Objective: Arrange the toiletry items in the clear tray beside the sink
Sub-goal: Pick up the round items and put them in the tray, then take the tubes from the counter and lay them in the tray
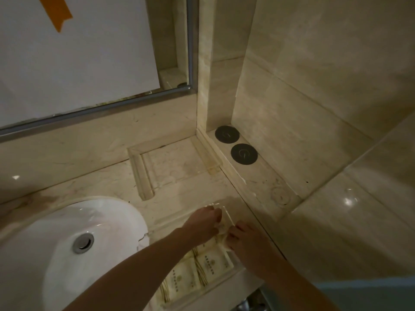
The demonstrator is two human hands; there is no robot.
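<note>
A clear tray point(224, 211) lies on the marble counter right of the sink, its near part under my arms. Several cream toiletry packets point(211, 264) with a printed crest lie flat in it, side by side. My left hand point(203, 223) and my right hand point(243, 240) meet over the tray's far half, fingertips pinching a small cream packet point(222, 231) between them. Most of that packet is hidden by my fingers.
A white sink point(74, 232) with a metal drain sits at the left. A second clear tray point(173, 167) stands farther back by the wall. Two black round coasters point(235, 144) rest on the raised ledge at right. A mirror hangs above the counter.
</note>
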